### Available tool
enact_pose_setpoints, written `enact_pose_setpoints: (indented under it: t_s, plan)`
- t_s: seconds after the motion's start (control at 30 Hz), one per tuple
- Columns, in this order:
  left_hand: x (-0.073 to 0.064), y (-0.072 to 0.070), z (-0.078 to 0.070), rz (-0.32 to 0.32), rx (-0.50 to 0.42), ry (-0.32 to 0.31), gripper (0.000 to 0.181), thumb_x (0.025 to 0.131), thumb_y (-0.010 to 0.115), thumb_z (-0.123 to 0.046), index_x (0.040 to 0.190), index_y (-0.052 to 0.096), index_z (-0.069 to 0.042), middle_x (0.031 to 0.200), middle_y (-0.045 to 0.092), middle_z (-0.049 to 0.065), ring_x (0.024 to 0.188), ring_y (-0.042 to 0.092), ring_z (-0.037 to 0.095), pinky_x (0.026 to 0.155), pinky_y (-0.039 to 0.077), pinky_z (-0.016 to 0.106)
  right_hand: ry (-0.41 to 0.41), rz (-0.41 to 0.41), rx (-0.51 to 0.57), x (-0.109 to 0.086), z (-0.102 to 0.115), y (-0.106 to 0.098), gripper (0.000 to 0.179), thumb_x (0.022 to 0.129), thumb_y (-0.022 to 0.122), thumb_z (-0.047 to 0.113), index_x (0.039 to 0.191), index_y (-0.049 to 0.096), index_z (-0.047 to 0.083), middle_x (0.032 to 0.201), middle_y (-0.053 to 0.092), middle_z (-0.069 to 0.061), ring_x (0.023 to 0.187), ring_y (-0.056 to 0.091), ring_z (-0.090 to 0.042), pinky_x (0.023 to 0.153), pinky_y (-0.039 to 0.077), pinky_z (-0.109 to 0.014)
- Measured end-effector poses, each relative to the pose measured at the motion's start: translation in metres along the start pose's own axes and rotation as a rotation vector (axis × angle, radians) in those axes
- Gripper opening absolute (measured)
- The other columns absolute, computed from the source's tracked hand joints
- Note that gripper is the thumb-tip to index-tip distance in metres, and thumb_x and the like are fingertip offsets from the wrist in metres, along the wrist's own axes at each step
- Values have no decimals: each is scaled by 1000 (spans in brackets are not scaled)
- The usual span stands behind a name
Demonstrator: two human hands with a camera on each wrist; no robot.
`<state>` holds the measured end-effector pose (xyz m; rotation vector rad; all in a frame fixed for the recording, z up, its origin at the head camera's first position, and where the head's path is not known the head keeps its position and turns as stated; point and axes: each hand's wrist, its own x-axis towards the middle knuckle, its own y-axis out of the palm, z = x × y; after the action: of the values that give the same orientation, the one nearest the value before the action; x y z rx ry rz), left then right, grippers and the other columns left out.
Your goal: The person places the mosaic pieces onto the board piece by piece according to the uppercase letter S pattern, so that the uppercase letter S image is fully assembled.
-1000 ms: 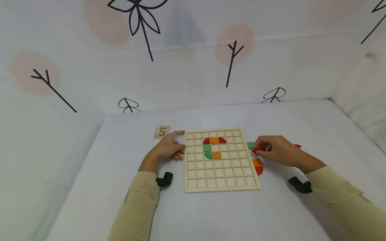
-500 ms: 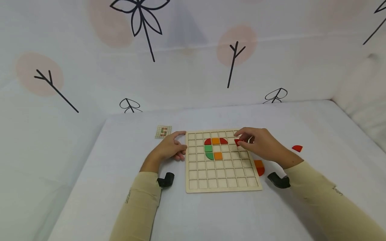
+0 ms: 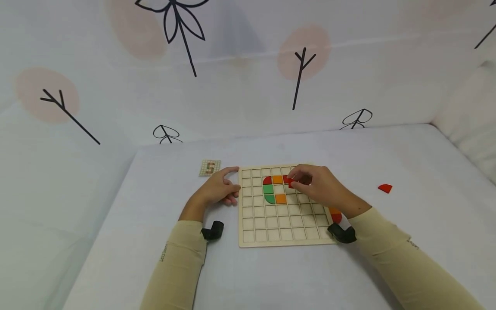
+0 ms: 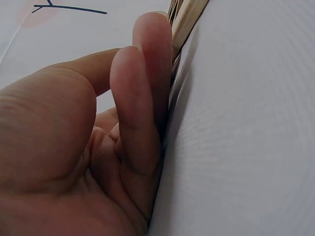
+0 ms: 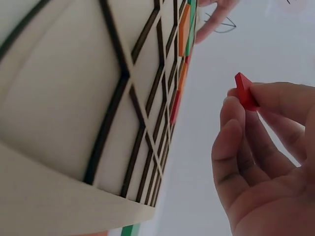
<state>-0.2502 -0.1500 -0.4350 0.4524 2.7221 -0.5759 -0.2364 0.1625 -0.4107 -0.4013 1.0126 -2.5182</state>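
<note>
My right hand [image 3: 323,187] pinches a red quarter-round tile [image 5: 244,93] between thumb and fingertips, over the upper right part of a wooden grid board [image 3: 279,237]. On the board lie a red quarter-round tile [image 3: 267,180], an orange square tile [image 3: 277,179], a green square tile [image 3: 268,189], a green quarter-round tile [image 3: 269,199] and a second orange square [image 3: 280,199]. Another red tile on the top row is partly covered by my right fingers. Thumb and index finger of my left hand [image 3: 211,189] touch the board's left edge, with the index finger at its upper corner.
A small pattern card [image 3: 209,168] lies beyond my left hand. One loose red quarter-round tile [image 3: 385,188] rests to the right. Orange and red tiles [image 3: 336,216] sit against the board's right side, partly hidden by my right wrist. A printed cloth [image 3: 240,103] rises behind the table.
My right hand has carried the red quarter-round tile leftward from beside the board to above it. The left hand stays at the board's edge.
</note>
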Motion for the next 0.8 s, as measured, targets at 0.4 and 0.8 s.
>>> enact_pose_setpoints:
  t_s: [0.4,0.8]
  plan:
    - [3,0,-1,-12,11,-24,68,96,65,-12,155,34,-28,81,68,10,58,68,16,54,56,25,70,83,-5,-1,-10,3,16,93,70,8,108,68,12,99,68,-5,89,66,-19,83,57,-36]
    - [0,0,-1,-14,12,-28,68,96,65,-12,155,34,-27,80,68,9,57,68,15,54,56,24,33,135,-38,-1,-10,9,14,91,72,8,103,69,13,88,66,1,81,59,-15,74,53,-28]
